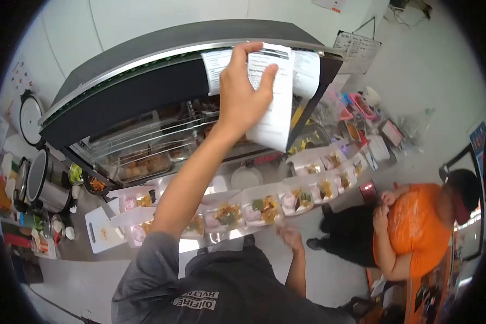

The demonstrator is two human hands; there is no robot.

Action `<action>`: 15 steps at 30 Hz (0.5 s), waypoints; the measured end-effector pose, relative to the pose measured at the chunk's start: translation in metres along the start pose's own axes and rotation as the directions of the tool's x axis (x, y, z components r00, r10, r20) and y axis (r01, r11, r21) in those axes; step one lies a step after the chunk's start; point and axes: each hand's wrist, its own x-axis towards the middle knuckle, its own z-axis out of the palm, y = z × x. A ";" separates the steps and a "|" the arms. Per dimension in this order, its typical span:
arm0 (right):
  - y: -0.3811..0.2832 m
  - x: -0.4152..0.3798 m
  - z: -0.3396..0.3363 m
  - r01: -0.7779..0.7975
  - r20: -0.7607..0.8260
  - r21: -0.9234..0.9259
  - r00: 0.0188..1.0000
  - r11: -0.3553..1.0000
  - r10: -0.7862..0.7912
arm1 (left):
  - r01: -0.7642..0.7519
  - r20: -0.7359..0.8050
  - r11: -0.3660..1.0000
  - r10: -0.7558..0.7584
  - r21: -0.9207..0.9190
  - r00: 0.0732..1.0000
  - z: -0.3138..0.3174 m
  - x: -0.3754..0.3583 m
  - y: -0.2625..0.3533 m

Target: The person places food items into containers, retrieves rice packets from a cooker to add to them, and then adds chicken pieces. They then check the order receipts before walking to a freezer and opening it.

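An order slip (272, 102) is pinched by the fingers of the raised left hand (243, 94) against the display case (146, 81), apparently for reading, while the blurred right hand (290, 236), its fingers indistinct, hovers by the meal boxes (262, 208), where matching would come next.

A white printed paper slip (275, 102) hangs long and narrow against the dark top edge of the display case (146, 86), its upper end pinched, beside two more white slips stuck there.
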 end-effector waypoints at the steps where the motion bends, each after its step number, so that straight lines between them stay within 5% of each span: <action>1: 0.045 0.002 -0.021 -0.110 0.078 0.006 0.991 0.994 0.109 | -0.022 -0.039 0.999 0.024 0.041 0.999 0.011 0.010 -0.005; 3: 0.117 0.006 -0.054 -0.407 0.218 0.338 0.911 0.849 0.350 | 0.022 -0.072 0.976 -0.007 0.219 0.997 0.025 0.019 -0.011; 4: 0.158 0.008 -0.073 -0.044 0.253 -0.096 0.965 0.994 0.067 | 0.011 -0.078 0.970 0.009 0.244 0.997 0.031 0.022 -0.013; 5: 0.207 0.006 -0.091 0.370 0.393 -0.462 0.900 0.806 -0.188 | 0.054 -0.083 0.957 -0.032 0.286 0.996 0.035 0.020 -0.012; 6: 0.256 0.001 -0.103 -0.192 0.287 0.021 0.941 0.981 0.178 | 0.098 -0.092 0.941 -0.072 0.325 0.993 0.040 0.017 -0.011; 7: 0.236 -0.006 -0.107 -0.548 0.237 -0.018 0.810 0.836 0.536 | 0.086 -0.096 0.934 -0.056 0.347 0.994 0.043 0.017 -0.011; 9: 0.249 -0.019 -0.112 -0.730 0.200 0.172 0.683 0.661 0.702 | 0.182 -0.100 0.911 -0.156 0.369 0.983 0.049 0.014 -0.010; 13: 0.358 0.001 -0.123 -0.821 0.287 -0.082 0.523 0.565 0.802 | 0.251 -0.171 0.826 -0.189 0.505 0.967 0.054 0.022 0.000; 15: 0.260 0.005 -0.119 -0.822 0.259 -0.196 0.482 0.534 0.837 | 0.207 -0.166 0.786 -0.135 0.583 0.977 0.055 0.032 0.000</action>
